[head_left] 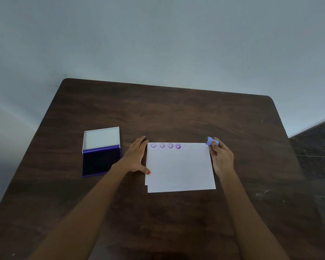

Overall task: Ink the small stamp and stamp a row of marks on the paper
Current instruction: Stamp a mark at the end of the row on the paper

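Note:
A white sheet of paper [180, 169] lies on the dark wooden table [176, 113], with a second sheet peeking out beneath its left edge. Along its top edge runs a row of several purple smiley marks [165, 146]. My left hand [137, 156] rests flat on the table with fingers apart, its thumb touching the paper's left edge. My right hand [220, 156] sits at the paper's top right corner and holds the small blue stamp [211, 141] tilted sideways. An open ink pad [101, 162] with a dark purple surface lies to the left.
The ink pad's white lid [101, 138] stands hinged open behind the pad. A pale wall rises beyond the table's far edge. A dark floor or surface [317, 147] shows past the table's right side.

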Tool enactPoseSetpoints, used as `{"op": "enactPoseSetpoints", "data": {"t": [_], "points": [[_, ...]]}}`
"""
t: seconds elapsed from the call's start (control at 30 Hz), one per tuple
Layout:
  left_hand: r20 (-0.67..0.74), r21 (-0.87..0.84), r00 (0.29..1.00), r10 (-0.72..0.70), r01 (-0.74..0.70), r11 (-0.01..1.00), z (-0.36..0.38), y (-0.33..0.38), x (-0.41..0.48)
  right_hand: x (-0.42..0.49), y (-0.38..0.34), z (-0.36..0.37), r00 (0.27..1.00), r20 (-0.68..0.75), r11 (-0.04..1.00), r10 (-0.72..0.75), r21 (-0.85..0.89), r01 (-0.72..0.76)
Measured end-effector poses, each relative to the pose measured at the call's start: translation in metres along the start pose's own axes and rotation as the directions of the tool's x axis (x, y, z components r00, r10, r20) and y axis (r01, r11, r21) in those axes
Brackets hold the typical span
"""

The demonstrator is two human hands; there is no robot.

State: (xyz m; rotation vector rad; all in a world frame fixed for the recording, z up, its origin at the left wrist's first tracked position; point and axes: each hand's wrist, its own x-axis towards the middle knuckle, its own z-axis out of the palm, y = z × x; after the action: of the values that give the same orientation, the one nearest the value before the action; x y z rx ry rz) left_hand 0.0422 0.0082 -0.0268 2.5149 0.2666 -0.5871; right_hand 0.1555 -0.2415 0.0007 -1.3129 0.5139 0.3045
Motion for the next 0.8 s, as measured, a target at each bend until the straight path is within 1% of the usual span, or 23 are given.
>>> {"op": "enactPoseSetpoints", "data": {"t": [0.1,0.2,0.37,0.5,0.6,0.67,0.8], "points": [[-0.004,0.016,1.0,-0.004,0.004,1.0,-0.001,0.001,0.0,0.0,0.001,-0.004,0.993,0.078,0.979,0.085,0.18,-0.098],[0.004,0.016,1.0,-0.004,0.004,1.0,-0.001,0.001,0.0,-0.003,0.005,-0.003,0.981,0.14,0.946,0.132,0.279,-0.167],[0.01,0.016,1.0,-0.004,0.004,1.0,-0.002,0.002,-0.001,-0.008,0.007,-0.001,0.968,0.173,0.927,0.185,0.296,-0.23],[0.012,0.013,1.0,-0.004,0.003,1.0,-0.002,0.002,-0.001,-0.01,0.008,0.001,0.95,0.228,0.898,0.216,0.335,-0.284],[0.016,0.011,1.0,-0.005,0.005,1.0,-0.002,0.002,-0.001,-0.012,0.008,0.003,0.949,0.236,0.904,0.21,0.323,-0.281],[0.017,0.01,1.0,-0.003,0.003,1.0,-0.002,0.002,-0.002,-0.013,0.007,0.005,0.953,0.233,0.929,0.195,0.267,-0.256],[0.012,-0.008,1.0,-0.002,0.002,1.0,-0.002,0.002,-0.003,-0.015,0.01,0.015,0.971,0.216,0.986,0.1,0.11,-0.126]]}}
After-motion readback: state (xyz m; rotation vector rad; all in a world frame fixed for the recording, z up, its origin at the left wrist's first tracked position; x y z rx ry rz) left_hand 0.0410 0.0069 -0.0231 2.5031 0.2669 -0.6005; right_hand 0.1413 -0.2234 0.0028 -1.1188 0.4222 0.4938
